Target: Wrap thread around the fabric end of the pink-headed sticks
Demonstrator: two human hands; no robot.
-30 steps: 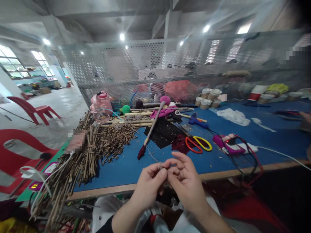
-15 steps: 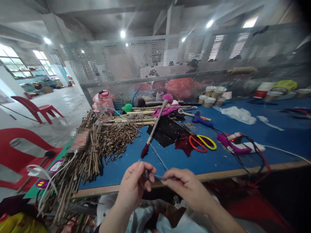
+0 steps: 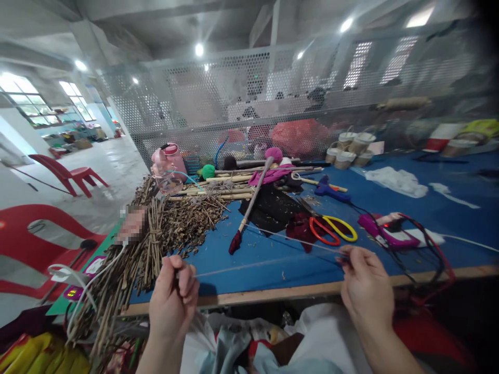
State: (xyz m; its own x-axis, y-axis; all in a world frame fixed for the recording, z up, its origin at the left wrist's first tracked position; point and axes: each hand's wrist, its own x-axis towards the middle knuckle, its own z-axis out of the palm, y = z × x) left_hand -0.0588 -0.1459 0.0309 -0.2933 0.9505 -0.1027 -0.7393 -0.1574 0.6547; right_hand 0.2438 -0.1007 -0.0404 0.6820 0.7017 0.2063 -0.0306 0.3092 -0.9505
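Note:
A length of thin grey yarn (image 3: 249, 267) is stretched nearly straight above the blue table between my two hands. My left hand (image 3: 172, 291) is closed on one end, over the table's front edge at the left. Further right, my right hand (image 3: 366, 285) pinches the yarn between thumb and fingers. Another run of it slants from the right hand to a wrapped stick (image 3: 255, 196). That stick lies tilted on the pile, with a magenta ball (image 3: 273, 154) at its far end and dark red material (image 3: 235, 242) at its near tip.
Red-and-yellow-handled scissors (image 3: 325, 238) lie on dark red and black cloth. A blue glue gun (image 3: 331, 191) is behind them, and a purple device (image 3: 384, 234) with cables sits right. Bundled twigs (image 3: 155, 239) cover the left side. A perforated metal screen (image 3: 187, 98) stands behind.
My hands were close together at the table's front edge; they have moved wide apart, pulling the yarn out between them. The view has shifted slightly.

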